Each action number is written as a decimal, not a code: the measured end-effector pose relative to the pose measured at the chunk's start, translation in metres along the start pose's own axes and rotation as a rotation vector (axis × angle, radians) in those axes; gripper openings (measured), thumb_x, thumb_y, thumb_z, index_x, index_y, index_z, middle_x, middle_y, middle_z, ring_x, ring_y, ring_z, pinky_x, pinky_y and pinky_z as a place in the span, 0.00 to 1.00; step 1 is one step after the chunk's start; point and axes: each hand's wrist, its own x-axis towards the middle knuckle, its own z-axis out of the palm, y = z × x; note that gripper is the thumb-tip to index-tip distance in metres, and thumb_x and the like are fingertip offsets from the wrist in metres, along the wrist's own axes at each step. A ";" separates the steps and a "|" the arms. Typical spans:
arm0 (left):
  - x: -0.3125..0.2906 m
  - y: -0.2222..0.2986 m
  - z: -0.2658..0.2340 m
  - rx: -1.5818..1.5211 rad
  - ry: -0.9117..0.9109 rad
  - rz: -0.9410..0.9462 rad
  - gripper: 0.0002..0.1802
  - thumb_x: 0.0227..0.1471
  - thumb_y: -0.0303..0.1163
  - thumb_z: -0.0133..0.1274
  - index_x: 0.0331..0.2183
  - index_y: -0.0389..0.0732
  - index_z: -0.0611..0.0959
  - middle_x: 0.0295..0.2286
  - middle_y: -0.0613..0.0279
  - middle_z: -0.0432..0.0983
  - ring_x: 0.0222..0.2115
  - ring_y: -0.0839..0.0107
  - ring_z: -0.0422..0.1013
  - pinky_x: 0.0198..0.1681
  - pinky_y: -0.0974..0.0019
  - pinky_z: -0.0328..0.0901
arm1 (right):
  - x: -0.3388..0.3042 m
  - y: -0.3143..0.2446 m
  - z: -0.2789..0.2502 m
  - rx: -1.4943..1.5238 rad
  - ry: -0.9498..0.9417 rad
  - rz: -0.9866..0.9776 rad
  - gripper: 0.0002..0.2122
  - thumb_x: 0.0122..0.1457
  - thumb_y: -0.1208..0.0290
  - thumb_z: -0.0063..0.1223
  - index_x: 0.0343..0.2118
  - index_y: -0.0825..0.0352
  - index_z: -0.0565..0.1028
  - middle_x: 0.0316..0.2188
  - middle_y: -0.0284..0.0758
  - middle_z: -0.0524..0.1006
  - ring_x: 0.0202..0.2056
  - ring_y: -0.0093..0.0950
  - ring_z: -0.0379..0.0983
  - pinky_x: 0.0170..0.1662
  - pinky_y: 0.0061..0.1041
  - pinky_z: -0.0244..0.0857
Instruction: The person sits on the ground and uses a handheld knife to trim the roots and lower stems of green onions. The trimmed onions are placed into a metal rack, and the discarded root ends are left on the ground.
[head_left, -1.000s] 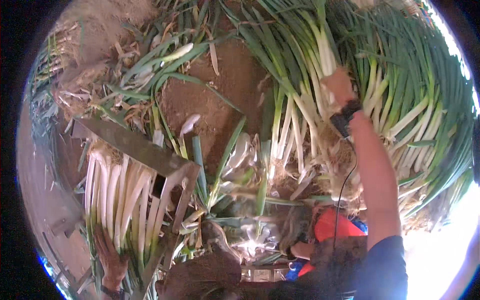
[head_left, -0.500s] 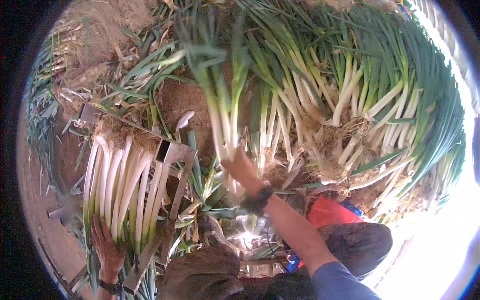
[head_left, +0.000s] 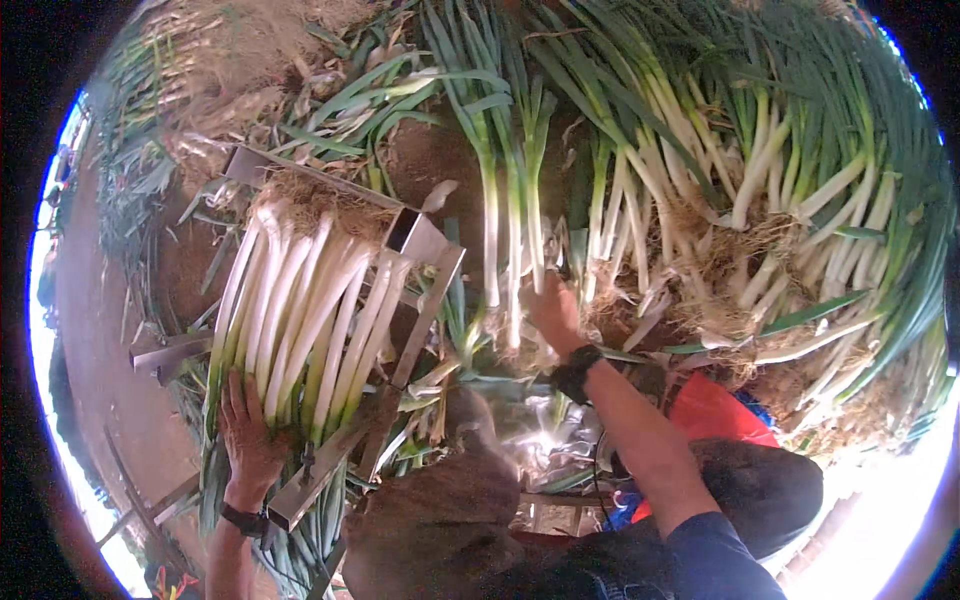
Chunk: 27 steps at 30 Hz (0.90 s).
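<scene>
A bundle of leeks (head_left: 290,300) lies in a metal rack (head_left: 425,240) on the left, its white stems side by side and its roots against the rack's far end. My left hand (head_left: 250,432) rests on the bundle where the stems turn green, fingers stretched out. At centre, my right hand (head_left: 552,312) is closed around the lower white end of a leek (head_left: 538,225). Just left of it, two more leeks (head_left: 502,225) run away from me, green tops at the far side. Whether my fingers also touch those two is hidden.
A large heap of leeks (head_left: 770,170) with tangled roots covers the right side. Loose leaves (head_left: 370,110) and root trimmings (head_left: 225,60) lie at the far left. Near my knees are a shiny crumpled sheet (head_left: 545,435) and a red piece of material (head_left: 715,415).
The whole view has shifted, so things sit further right in the picture. The leeks at my right hand were blurred by motion and bunched; now they lie sharper and spread apart. My left hand stays on the bundle.
</scene>
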 end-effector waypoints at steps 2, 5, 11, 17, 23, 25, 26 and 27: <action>0.000 0.003 -0.012 -0.004 -0.035 -0.016 0.56 0.45 0.37 0.65 0.70 0.40 0.54 0.69 0.42 0.43 0.67 0.37 0.47 0.68 0.38 0.47 | -0.003 -0.020 0.023 -0.075 0.159 0.017 0.29 0.54 0.47 0.61 0.48 0.69 0.76 0.37 0.50 0.82 0.38 0.47 0.81 0.39 0.43 0.75; -0.011 0.004 -0.041 -0.091 -0.069 0.030 0.53 0.43 0.31 0.66 0.68 0.40 0.59 0.68 0.41 0.48 0.66 0.38 0.50 0.68 0.43 0.50 | 0.004 -0.031 0.032 0.012 0.084 0.091 0.30 0.52 0.48 0.63 0.49 0.69 0.77 0.38 0.49 0.82 0.39 0.46 0.81 0.40 0.43 0.75; -0.082 -0.018 -0.103 -0.296 -0.116 -0.261 0.36 0.44 0.25 0.63 0.57 0.35 0.75 0.56 0.42 0.71 0.58 0.43 0.66 0.62 0.49 0.61 | -0.026 -0.008 -0.086 1.054 -0.319 -0.042 0.20 0.63 0.67 0.58 0.55 0.72 0.72 0.41 0.41 0.82 0.41 0.30 0.80 0.44 0.27 0.77; -0.171 0.009 -0.153 -0.373 -0.016 -0.503 0.19 0.52 0.26 0.59 0.48 0.34 0.83 0.46 0.48 0.81 0.50 0.55 0.76 0.58 0.57 0.65 | -0.045 0.013 -0.161 0.932 -0.412 -0.137 0.20 0.70 0.57 0.47 0.55 0.68 0.73 0.49 0.44 0.78 0.45 0.30 0.77 0.49 0.27 0.73; -0.217 0.190 -0.242 -0.776 -0.205 -0.150 0.23 0.59 0.31 0.57 0.55 0.32 0.77 0.50 0.48 0.78 0.53 0.57 0.74 0.58 0.54 0.66 | -0.101 0.007 -0.138 0.007 -0.044 -0.639 0.11 0.66 0.65 0.50 0.46 0.66 0.73 0.44 0.50 0.78 0.27 0.22 0.71 0.27 0.19 0.68; -0.203 0.261 -0.242 -1.058 -0.292 -0.104 0.25 0.59 0.26 0.58 0.56 0.33 0.74 0.51 0.51 0.77 0.55 0.58 0.72 0.59 0.54 0.66 | -0.125 0.003 -0.122 -0.759 0.275 -0.874 0.06 0.64 0.71 0.52 0.42 0.64 0.73 0.44 0.54 0.78 0.22 0.18 0.68 0.21 0.17 0.65; -0.182 0.296 -0.222 -1.225 -0.198 -0.120 0.23 0.58 0.22 0.59 0.55 0.33 0.76 0.49 0.55 0.78 0.54 0.63 0.72 0.59 0.59 0.66 | -0.132 0.003 -0.114 -0.830 0.379 -0.869 0.04 0.63 0.74 0.53 0.40 0.63 0.72 0.44 0.56 0.78 0.19 0.17 0.66 0.18 0.16 0.64; -0.159 0.327 -0.203 -1.388 -0.158 -0.188 0.27 0.60 0.32 0.57 0.58 0.33 0.73 0.52 0.50 0.76 0.53 0.61 0.73 0.58 0.58 0.66 | -0.136 0.006 -0.108 -0.792 0.446 -0.852 0.05 0.63 0.73 0.53 0.40 0.64 0.72 0.44 0.57 0.78 0.19 0.17 0.66 0.17 0.16 0.63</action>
